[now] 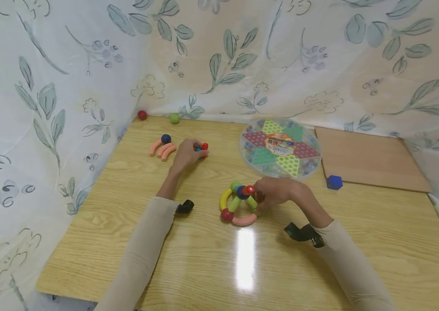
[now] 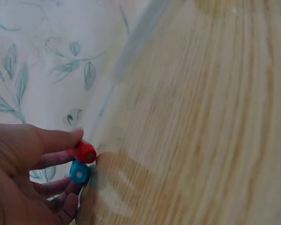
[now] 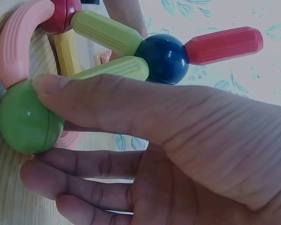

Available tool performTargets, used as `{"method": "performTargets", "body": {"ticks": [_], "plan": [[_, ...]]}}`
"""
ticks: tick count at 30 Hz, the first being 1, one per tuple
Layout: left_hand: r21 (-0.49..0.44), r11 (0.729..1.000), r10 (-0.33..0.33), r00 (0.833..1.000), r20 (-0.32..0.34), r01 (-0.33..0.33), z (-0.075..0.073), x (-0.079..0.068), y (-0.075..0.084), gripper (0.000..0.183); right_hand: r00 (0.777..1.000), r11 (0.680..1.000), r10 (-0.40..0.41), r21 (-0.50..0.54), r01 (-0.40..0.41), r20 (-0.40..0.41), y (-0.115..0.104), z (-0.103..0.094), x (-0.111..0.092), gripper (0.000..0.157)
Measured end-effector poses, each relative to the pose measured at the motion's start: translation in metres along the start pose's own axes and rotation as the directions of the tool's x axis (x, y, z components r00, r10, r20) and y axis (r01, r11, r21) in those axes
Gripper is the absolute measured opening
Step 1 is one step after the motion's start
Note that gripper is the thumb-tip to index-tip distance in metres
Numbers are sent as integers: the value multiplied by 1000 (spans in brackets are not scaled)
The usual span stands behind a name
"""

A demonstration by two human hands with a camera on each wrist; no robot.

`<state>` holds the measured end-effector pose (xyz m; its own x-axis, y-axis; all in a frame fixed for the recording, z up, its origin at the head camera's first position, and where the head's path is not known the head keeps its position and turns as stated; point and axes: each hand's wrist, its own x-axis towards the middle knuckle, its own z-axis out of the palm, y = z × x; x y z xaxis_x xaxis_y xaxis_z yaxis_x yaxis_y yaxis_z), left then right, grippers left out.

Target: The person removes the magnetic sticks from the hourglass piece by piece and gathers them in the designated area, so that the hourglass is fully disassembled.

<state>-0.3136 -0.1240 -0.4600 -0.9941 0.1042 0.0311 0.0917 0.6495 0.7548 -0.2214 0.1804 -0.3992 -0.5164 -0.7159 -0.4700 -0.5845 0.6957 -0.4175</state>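
My left hand [image 1: 186, 156] pinches a short red magnetic rod [image 2: 87, 153] between thumb and fingers. A blue magnetic rod [image 2: 79, 172] lies right against it, by the lower fingers. My right hand [image 1: 275, 190] grips a green ball [image 3: 25, 119] at the base of a magnetic-rod structure, thumb on top and fingers beneath. Its base has a pink curved rod [image 1: 244, 220], a yellow curved rod [image 1: 225, 199] and a red ball [image 1: 227, 215]. Light green rods [image 3: 107, 33] slope up to a dark blue ball [image 3: 164, 58], from which a red rod [image 3: 225, 45] sticks out.
Left of my left hand lie several pink curved rods [image 1: 169, 152] and a dark blue ball [image 1: 166, 138]. A red ball [image 1: 142, 115] and a green ball [image 1: 174, 118] sit at the back edge. Rightward are a round Chinese checkers board [image 1: 265, 158], a brown board [image 1: 371, 160] and a blue block [image 1: 334, 182].
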Motion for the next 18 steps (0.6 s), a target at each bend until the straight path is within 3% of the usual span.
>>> {"method": "performTargets", "body": {"ticks": [5, 13, 18], "plan": [[44, 997, 71, 997, -25, -70, 2, -1, -3, 44, 1000, 1000, -13, -3, 13, 7, 0, -1, 1, 28], [138, 989, 53, 997, -59, -44, 5, -7, 4, 40, 1000, 1000, -19, -8, 20, 12, -1, -3, 0, 22], [156, 987, 57, 995, -78, -44, 8, -6, 6, 40, 1000, 1000, 30, 2, -30, 4, 0, -6, -6, 11]]}}
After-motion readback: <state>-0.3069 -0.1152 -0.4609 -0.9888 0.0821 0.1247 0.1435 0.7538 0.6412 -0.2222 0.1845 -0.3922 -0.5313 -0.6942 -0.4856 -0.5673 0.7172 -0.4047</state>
